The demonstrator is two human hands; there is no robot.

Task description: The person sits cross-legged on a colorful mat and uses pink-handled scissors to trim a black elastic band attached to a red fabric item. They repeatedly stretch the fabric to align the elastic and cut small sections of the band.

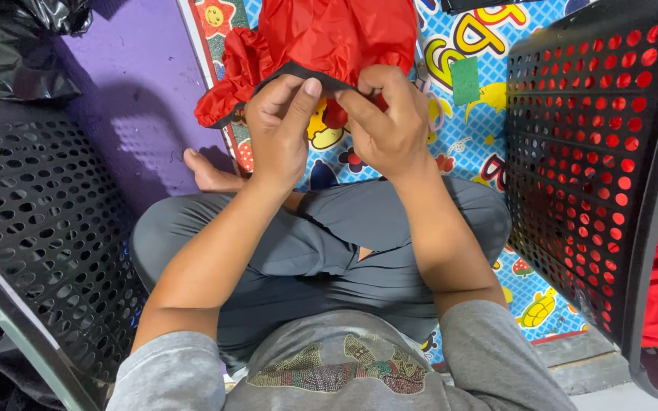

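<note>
The left hand [279, 125] and the right hand [390, 118] are close together, both pinched on the black edge of the red cloth [329, 38]; the cloth hangs in front of the person, above the crossed legs [321, 243] and the colourful mat [466, 129]; one black basket [39, 221] stands at the left, another basket [595, 152] with red cloth inside at the right.

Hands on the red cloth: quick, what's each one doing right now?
Left hand: closed, pinching the black edge of the red cloth.
Right hand: closed, gripping the same black edge beside it.
</note>
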